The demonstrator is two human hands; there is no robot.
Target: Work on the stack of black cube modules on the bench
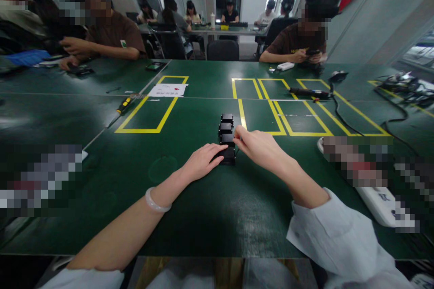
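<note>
A row of several small black box-shaped parts (226,127) runs straight away from me on the green table. Over the nearest part (228,159) lies my left hand (205,161), its fingers stretched out with the tips on the top and left edge, the thumb lower down. On the other side, my right hand (254,146) is closed in a pinch close against the right side of the row. A thin dark bit shows below its fingertips, too small to name. The fingers hide part of the two nearest parts.
Yellow tape frames (137,131) mark the green table (190,216). A yellow-black screwdriver (125,105) and a paper sheet (168,90) lie left. To the right are a black corded tool (310,93), a white long object (379,205) and tangled cables (410,88). Other people sit across.
</note>
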